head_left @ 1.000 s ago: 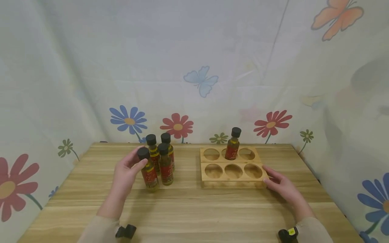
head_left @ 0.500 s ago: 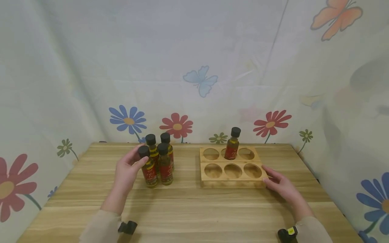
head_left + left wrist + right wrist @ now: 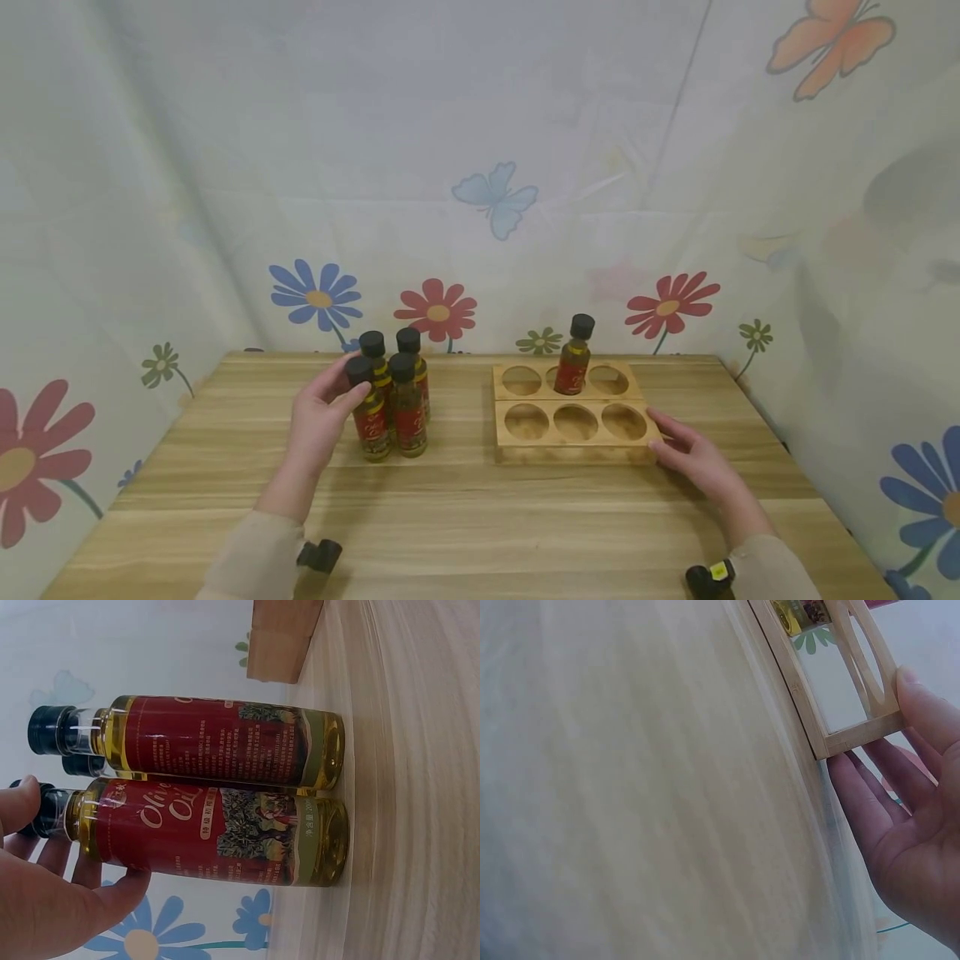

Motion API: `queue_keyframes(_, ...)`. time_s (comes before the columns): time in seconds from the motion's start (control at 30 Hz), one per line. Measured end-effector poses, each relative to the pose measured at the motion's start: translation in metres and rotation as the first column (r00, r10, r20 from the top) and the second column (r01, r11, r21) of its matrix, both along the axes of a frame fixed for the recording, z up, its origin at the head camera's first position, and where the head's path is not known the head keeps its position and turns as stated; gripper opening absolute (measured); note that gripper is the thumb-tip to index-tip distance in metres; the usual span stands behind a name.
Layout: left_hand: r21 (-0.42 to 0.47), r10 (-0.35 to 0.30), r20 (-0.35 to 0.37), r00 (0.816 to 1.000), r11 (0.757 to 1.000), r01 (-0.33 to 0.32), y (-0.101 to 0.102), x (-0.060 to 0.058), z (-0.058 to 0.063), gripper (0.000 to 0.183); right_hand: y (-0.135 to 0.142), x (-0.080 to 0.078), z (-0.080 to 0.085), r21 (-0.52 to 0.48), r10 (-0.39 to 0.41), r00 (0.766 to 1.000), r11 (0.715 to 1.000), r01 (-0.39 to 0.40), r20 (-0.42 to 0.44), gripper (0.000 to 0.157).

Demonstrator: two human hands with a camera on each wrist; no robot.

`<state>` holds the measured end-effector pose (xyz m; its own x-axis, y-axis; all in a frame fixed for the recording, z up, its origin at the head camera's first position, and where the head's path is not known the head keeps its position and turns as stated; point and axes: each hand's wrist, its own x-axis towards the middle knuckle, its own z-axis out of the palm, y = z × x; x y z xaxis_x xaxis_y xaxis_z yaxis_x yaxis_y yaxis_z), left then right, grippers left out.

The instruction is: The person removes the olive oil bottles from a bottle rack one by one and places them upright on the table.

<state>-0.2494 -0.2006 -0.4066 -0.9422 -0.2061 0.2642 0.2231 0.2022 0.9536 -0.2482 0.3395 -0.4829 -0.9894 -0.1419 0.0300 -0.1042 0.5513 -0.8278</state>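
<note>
In the head view my left hand [image 3: 318, 417] pinches an olive oil bottle [image 3: 372, 429] near its black cap, thumb on the near side. The bottle stands nearly upright on the table, with a red label and yellow oil. Close against it are a second olive oil bottle [image 3: 410, 421] and two more behind. My right hand [image 3: 697, 458] holds the front right corner of a two-tier wooden bottle rack [image 3: 573, 454]. In the right wrist view the thumb [image 3: 922, 701] lies on the rack's upper edge and the fingers touch its end.
One olive oil bottle [image 3: 573, 362] stands in the middle hole of the rack's back row; the front row's round holes hold none. A printed cloth [image 3: 495, 275] with flowers and butterflies hangs behind the wooden table [image 3: 480, 533].
My left hand has moved slightly away from me and to the right, bringing its bottle closer to the others and more upright. The right hand and rack have stayed put.
</note>
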Motion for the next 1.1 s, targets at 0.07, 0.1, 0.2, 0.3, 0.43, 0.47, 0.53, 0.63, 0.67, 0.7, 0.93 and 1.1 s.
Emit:
queue_keyframes(0.07, -0.004, 0.000, -0.010, 1.000, 1.000, 0.000, 0.000, -0.001, 0.000, 0.047, 0.000, 0.000, 0.000, 0.003, -0.002, 1.000, 1.000, 0.002, 0.000, 0.066)
queue_keyframes(0.1, -0.007, 0.002, -0.016, 1.000, 1.000, -0.002, 0.001, -0.001, -0.001, 0.047, 0.000, 0.000, 0.000, 0.003, -0.003, 1.000, 1.000, 0.003, 0.000, 0.066)
queue_keyframes(0.2, -0.021, 0.007, -0.030, 1.000, 1.000, -0.007, 0.001, -0.002, -0.001, 0.048, 0.000, 0.000, 0.001, -0.006, -0.005, 1.000, 1.000, 0.005, 0.002, 0.067)
queue_keyframes(0.3, -0.031, 0.009, -0.035, 0.999, 0.999, -0.010, 0.000, -0.002, -0.003, 0.049, -0.001, 0.000, 0.001, -0.018, -0.008, 1.000, 1.000, 0.008, 0.007, 0.068)
queue_keyframes(0.43, -0.037, 0.000, -0.034, 0.999, 0.999, -0.001, 0.000, -0.002, -0.004, 0.051, -0.001, 0.001, 0.002, -0.017, -0.006, 1.000, 1.000, 0.006, 0.013, 0.068)
queue_keyframes(0.47, -0.044, -0.003, -0.029, 1.000, 0.999, 0.002, 0.000, -0.002, -0.004, 0.052, -0.001, 0.001, 0.002, -0.016, -0.004, 1.000, 1.000, 0.004, 0.012, 0.068)
queue_keyframes(0.53, -0.069, -0.008, -0.026, 1.000, 0.998, 0.006, 0.000, -0.001, -0.004, 0.053, -0.001, 0.001, 0.001, -0.014, -0.002, 1.000, 1.000, 0.002, 0.010, 0.068)
queue_keyframes(0.63, -0.111, -0.004, -0.025, 1.000, 0.994, 0.001, -0.001, 0.002, -0.003, 0.055, -0.001, 0.001, 0.000, -0.017, 0.000, 1.000, 1.000, 0.000, 0.003, 0.067)
queue_keyframes(0.67, -0.126, -0.002, -0.030, 1.000, 0.992, -0.001, -0.001, 0.004, -0.002, 0.055, -0.001, 0.001, 0.000, -0.017, -0.001, 1.000, 1.000, 0.001, 0.002, 0.067)
queue_keyframes(0.7, -0.136, -0.001, -0.036, 0.999, 0.991, -0.004, -0.001, 0.006, -0.001, 0.054, -0.001, 0.001, 0.000, -0.017, -0.002, 1.000, 1.000, 0.002, 0.004, 0.067)
queue_keyframes(0.93, -0.159, 0.008, -0.081, 0.997, 0.987, -0.021, -0.005, 0.020, 0.006, 0.054, -0.001, 0.002, 0.001, -0.021, -0.002, 1.000, 1.000, 0.002, 0.006, 0.066)
queue_keyframes(1.1, -0.200, 0.027, -0.074, 0.997, 0.979, -0.041, -0.007, 0.029, 0.011, 0.055, 0.000, 0.001, 0.000, -0.003, -0.006, 1.000, 1.000, 0.006, -0.004, 0.065)
